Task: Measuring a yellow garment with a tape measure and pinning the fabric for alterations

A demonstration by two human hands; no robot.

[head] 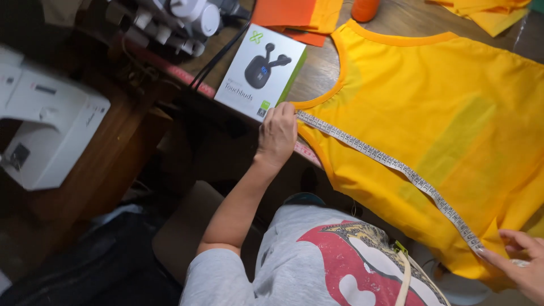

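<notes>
Head view: a bright yellow sleeveless fabric garment with orange-trimmed neckline (pixel 453 113) lies flat on the wooden table (pixel 317 73). A white printed measuring tape (pixel 391 163) runs diagonally across it, from the left shoulder edge down to the near right hem.

Left hand (pixel 277 136) presses the tape's far end onto the shoulder seam, fingers curled down on it. Right hand (pixel 521 263), partly cut off by the frame, pins the tape's other end with extended fingertips; thumb position unclear.

Risks, as judged:
- Tape shows a slight bow mid-span; slack would inflate the reading.
- Fabric wrinkles near the right hem; bunching would shorten the true length.
- Left fingers sit at the very table edge; the end could slip off the seam.
- White-and-green earbud carton (pixel 260 71) lies just beside the left hand, easily nudged.
</notes>
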